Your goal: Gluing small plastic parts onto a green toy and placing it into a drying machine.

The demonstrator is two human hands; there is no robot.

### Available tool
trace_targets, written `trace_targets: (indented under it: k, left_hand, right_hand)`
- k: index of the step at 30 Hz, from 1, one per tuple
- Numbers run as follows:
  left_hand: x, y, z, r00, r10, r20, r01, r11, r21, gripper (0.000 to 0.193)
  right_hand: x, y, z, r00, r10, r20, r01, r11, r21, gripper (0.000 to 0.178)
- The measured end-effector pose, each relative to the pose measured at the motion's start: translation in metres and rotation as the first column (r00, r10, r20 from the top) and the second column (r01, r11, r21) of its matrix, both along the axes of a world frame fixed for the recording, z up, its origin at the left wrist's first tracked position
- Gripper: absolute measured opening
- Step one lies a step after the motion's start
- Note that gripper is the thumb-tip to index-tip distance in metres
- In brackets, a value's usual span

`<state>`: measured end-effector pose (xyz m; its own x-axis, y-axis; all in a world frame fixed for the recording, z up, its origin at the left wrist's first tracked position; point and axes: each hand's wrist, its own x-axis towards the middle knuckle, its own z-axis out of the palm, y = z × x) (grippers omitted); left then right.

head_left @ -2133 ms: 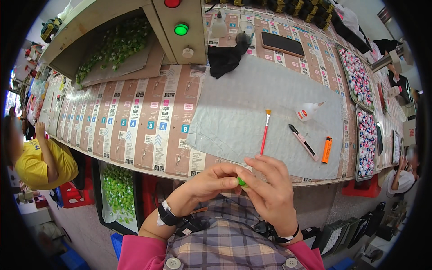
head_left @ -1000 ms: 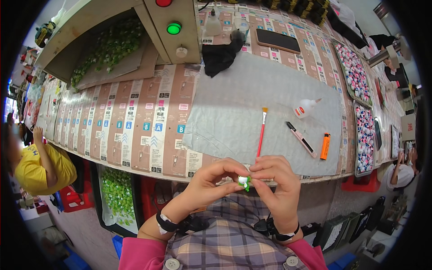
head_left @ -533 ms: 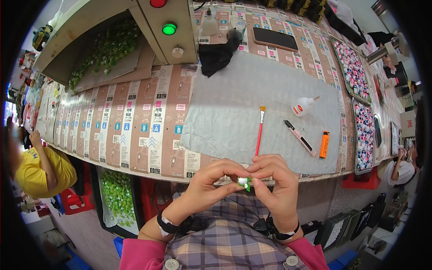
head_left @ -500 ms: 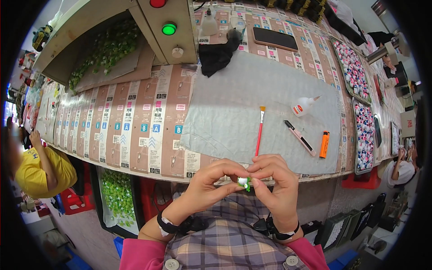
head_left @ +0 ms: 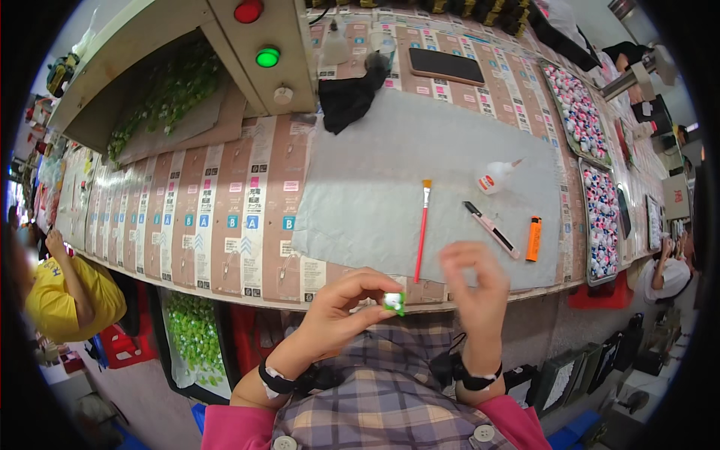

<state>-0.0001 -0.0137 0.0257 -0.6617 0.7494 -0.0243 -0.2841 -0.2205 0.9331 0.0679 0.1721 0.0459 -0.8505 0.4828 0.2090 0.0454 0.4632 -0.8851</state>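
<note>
Between the thumb and fingers of my left hand (head_left: 339, 309) is a small green-and-white figurine (head_left: 394, 302), held just off the table's near edge. My right hand (head_left: 478, 289) is apart from it, raised to the right, its fingers smeared by motion. On the grey sheet (head_left: 360, 195) beyond my hands lies a brush (head_left: 422, 236) with a red handle. Right of it are a pink-and-black pen-like tool (head_left: 491, 229), an orange lighter (head_left: 533, 238) and a white squeeze bottle (head_left: 495, 178) with a thin tip.
A machine housing (head_left: 259, 90) with red and green buttons stands at the left, green pieces inside. Black cloth (head_left: 349, 101) and a phone (head_left: 446, 66) lie farther back. Trays (head_left: 582, 202) of small coloured pieces line the right. A person in yellow (head_left: 75, 296) sits at the left.
My right hand has let go of the figurine and moved right and slightly up. My left hand keeps hold of it, shifted a little left. The view has turned slightly.
</note>
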Motion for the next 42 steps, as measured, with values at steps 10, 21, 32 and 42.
trace_targets:
  k: [10, 21, 32, 42]
  left_hand:
    - [-0.005, -0.003, -0.010, 0.951, -0.081, 0.300, 0.003, 0.967, 0.255, 0.032]
    - [-0.006, -0.005, -0.009, 0.911, -0.166, 0.377, 0.059, 0.958, 0.280, 0.035]
    - [-0.003, -0.005, -0.003, 0.884, -0.199, 0.422, 0.135, 0.975, 0.175, 0.034]
    - [-0.003, -0.001, 0.004, 0.936, -0.175, 0.305, 0.135, 0.980, 0.149, 0.041]
  right_hand:
    - [-0.013, 0.068, -0.050, 0.937, -0.270, 0.224, 0.051, 0.737, 0.674, 0.030]
    - [-0.004, 0.030, -0.004, 0.981, -0.139, 0.135, 0.100, 0.960, 0.262, 0.026]
    - [-0.006, -0.032, 0.023, 0.901, 0.431, 0.051, -0.418, 0.893, -0.168, 0.034]
    - [-0.001, -0.032, 0.019, 0.928, 0.373, 0.010, -0.371, 0.925, -0.075, 0.034]
